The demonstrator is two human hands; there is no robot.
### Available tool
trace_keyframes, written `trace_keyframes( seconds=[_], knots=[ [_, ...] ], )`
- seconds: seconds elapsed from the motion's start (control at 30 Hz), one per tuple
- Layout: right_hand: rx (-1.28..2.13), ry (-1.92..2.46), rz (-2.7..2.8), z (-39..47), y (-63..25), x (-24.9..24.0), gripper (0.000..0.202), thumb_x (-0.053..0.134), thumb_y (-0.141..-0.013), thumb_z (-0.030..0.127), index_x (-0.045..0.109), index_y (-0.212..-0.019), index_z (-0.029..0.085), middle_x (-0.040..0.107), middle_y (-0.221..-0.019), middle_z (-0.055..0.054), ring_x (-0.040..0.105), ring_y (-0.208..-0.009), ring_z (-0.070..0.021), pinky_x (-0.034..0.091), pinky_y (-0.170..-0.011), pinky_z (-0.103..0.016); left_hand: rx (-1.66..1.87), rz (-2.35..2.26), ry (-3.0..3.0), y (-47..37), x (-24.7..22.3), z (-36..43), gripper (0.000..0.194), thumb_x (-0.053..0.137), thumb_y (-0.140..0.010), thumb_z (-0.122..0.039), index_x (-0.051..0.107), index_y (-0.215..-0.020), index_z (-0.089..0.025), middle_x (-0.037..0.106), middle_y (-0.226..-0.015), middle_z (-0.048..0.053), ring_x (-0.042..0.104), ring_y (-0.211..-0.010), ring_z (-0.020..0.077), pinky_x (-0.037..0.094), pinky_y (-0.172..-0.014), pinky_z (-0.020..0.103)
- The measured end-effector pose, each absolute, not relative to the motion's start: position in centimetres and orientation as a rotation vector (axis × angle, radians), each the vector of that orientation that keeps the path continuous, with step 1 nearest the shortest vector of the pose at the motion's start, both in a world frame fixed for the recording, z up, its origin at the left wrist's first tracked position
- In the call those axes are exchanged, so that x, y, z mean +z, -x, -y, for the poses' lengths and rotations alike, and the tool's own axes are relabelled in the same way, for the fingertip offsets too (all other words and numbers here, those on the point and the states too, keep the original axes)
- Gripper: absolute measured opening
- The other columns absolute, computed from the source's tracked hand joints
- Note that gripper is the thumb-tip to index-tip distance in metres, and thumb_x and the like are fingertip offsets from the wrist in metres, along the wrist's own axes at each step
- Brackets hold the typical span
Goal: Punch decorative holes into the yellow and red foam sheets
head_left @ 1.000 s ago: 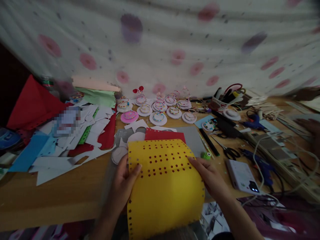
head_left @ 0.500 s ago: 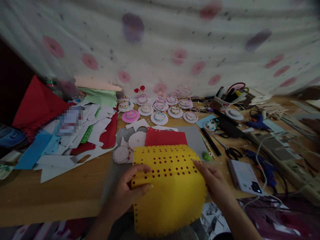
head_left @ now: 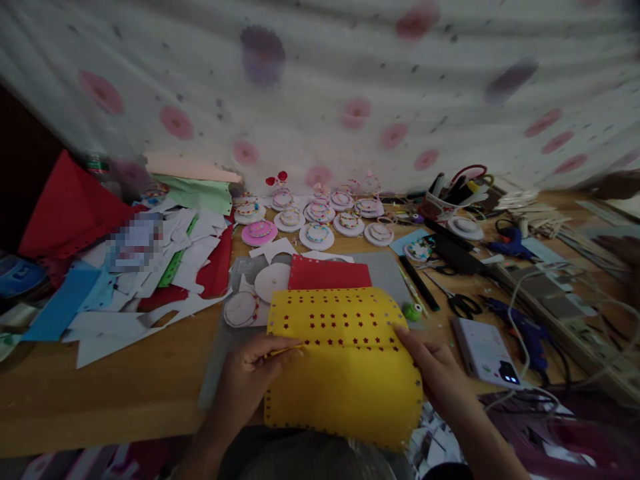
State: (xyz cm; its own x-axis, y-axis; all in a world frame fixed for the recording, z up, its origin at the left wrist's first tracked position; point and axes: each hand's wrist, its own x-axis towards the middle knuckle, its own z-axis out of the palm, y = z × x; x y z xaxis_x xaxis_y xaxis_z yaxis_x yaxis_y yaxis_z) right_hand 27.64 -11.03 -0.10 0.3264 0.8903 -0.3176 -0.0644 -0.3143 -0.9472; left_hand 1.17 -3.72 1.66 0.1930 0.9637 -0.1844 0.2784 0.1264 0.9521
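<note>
A yellow sheet [head_left: 345,387] with rows of star-shaped holes hangs over the table's front edge, a crease running across its middle. My left hand [head_left: 255,373] pinches it at the left end of that crease. At the right edge, my right hand [head_left: 435,367] grips it, fingers partly hidden beneath. Behind it a red sheet [head_left: 330,274] lies on a grey mat [head_left: 217,360]. Left of the red sheet are white paper discs [head_left: 273,281], one of them ringed with coloured beads.
Several small beaded hats [head_left: 316,235] stand at the back. Paper scraps [head_left: 187,267] cover the left. On the right are scissors [head_left: 463,305], a white power bank [head_left: 485,353], a blue glue gun [head_left: 525,337], cables and a pen cup [head_left: 437,205]. Another person's hand [head_left: 620,248] shows at far right.
The yellow sheet's lower part has risen and spread wider, and its crease now shows as a narrow fold. My left hand has closed more tightly at the fold.
</note>
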Motion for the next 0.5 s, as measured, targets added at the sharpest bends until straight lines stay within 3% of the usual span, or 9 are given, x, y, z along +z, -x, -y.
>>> trace_keyframes(
  seconds=[0.13,0.3,0.43,0.5],
  knots=[
    [1.288,1.560,0.799,11.6,-27.4,0.1,0.037,0.075,-0.065,0.054,0.075,-0.072,0.018,0.070,-0.065,-0.004,0.061,-0.062,-0.0219,0.046,-0.056,-0.029,0.870,-1.347,-1.291,-1.1,1.8,3.8,0.012,0.075,-0.066,-0.035,0.078,-0.073,-0.025,0.078,-0.081,0.004,0.071,-0.078,0.0226,0.056,-0.067,0.025],
    [1.364,1.559,0.697,12.0,-27.3,-0.1,0.033,0.075,-0.068,0.049,0.075,-0.076,0.017,0.071,-0.068,-0.004,0.060,-0.059,-0.0190,0.042,-0.053,-0.027,0.926,-1.227,-1.111,-1.0,1.5,4.6,0.041,0.076,-0.067,-0.034,0.071,-0.108,-0.031,0.073,-0.111,0.003,0.068,-0.099,0.0238,0.055,-0.080,0.028],
    [1.402,1.543,0.632,12.1,-27.4,-0.3,0.035,0.075,-0.068,0.050,0.074,-0.080,0.017,0.071,-0.068,-0.005,0.060,-0.056,-0.0199,0.043,-0.051,-0.028,0.771,-1.254,-1.205,-0.7,1.2,5.3,0.022,0.079,-0.063,-0.031,0.078,-0.085,-0.028,0.076,-0.099,0.004,0.069,-0.094,0.0246,0.055,-0.078,0.027],
    [1.390,1.558,0.636,12.1,-27.3,-0.3,0.036,0.075,-0.067,0.050,0.074,-0.081,0.017,0.071,-0.067,-0.005,0.061,-0.057,-0.0207,0.043,-0.050,-0.028,0.716,-1.250,-1.179,-0.6,1.1,5.4,0.027,0.080,-0.062,-0.032,0.078,-0.088,-0.028,0.076,-0.100,0.005,0.069,-0.092,0.0253,0.056,-0.075,0.028]
  ],
)
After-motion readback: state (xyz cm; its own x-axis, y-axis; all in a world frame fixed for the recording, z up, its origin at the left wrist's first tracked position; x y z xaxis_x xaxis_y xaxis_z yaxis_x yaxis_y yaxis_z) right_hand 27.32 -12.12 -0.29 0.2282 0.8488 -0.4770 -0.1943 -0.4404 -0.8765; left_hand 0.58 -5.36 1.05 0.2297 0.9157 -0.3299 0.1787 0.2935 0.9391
